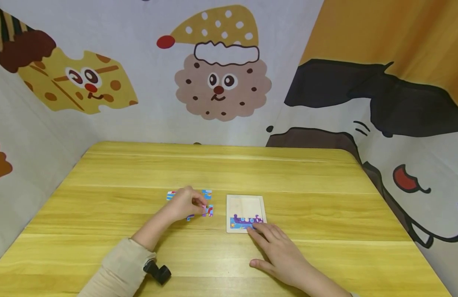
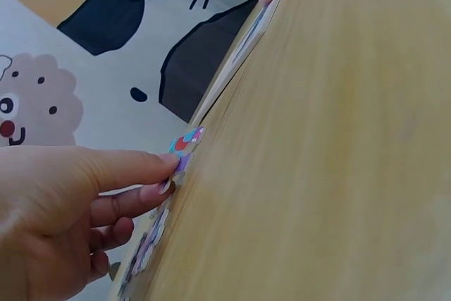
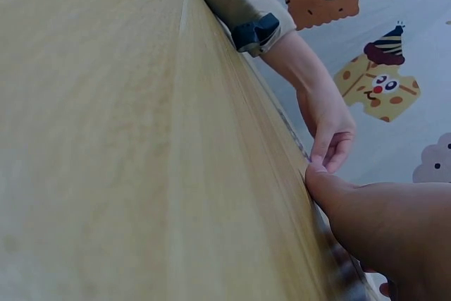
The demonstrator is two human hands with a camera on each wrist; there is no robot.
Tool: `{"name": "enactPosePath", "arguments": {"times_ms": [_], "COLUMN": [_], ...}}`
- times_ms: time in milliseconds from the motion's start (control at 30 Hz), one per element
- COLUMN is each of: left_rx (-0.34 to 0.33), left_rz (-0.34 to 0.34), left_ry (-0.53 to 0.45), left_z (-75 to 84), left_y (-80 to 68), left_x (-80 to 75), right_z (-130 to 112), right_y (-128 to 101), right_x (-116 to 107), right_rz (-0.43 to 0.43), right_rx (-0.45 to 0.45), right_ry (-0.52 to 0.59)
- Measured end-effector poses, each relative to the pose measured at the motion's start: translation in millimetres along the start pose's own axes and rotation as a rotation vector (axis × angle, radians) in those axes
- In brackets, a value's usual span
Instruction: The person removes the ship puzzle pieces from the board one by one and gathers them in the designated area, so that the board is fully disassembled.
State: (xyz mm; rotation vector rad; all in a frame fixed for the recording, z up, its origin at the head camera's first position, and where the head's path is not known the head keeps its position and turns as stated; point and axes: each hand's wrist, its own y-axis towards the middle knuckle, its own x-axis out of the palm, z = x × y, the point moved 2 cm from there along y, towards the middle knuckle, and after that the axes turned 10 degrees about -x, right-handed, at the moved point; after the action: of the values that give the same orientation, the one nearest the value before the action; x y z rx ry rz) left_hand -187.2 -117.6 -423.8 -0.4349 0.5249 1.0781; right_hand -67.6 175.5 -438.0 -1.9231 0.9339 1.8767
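— Your right hand (image 1: 284, 255) lies flat, fingers straight, tips pressing the puzzle tray (image 1: 245, 202) at its near edge, holding nothing.

— And the left?

— Your left hand (image 1: 184, 203) pinches a loose puzzle piece (image 1: 207, 211) just left of the tray — picking seems the step in hand. Next, I judge, you carry it over to the tray's bare upper part on the table (image 1: 229, 169).

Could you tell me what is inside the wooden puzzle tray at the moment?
The puzzle tray holds fitted pieces along its near edge; the rest is bare wood. The right hand covers its near right corner.
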Motion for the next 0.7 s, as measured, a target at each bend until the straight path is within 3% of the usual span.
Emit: {"name": "enactPosePath", "arguments": {"times_ms": [133, 367, 700], "left_rx": [0.028, -0.008, -0.016], "left_rz": [0.039, 0.061, 0.036], "left_ry": [0.071, 0.125, 0.033], "left_z": [1.1, 0.4, -0.2], "left_y": [-0.6, -2.0, -0.4], "left_x": [0.2, 0.8, 0.5], "right_z": [-0.2, -1.0, 0.3], "right_y": [-0.1, 0.0, -0.2], "right_x": [-0.6, -0.8, 0.1], "right_rz": [0.004, -0.001, -0.01], "right_rx": [-0.001, 0.006, 0.006], "right_ry": [0.0, 0.004, 0.004]}}
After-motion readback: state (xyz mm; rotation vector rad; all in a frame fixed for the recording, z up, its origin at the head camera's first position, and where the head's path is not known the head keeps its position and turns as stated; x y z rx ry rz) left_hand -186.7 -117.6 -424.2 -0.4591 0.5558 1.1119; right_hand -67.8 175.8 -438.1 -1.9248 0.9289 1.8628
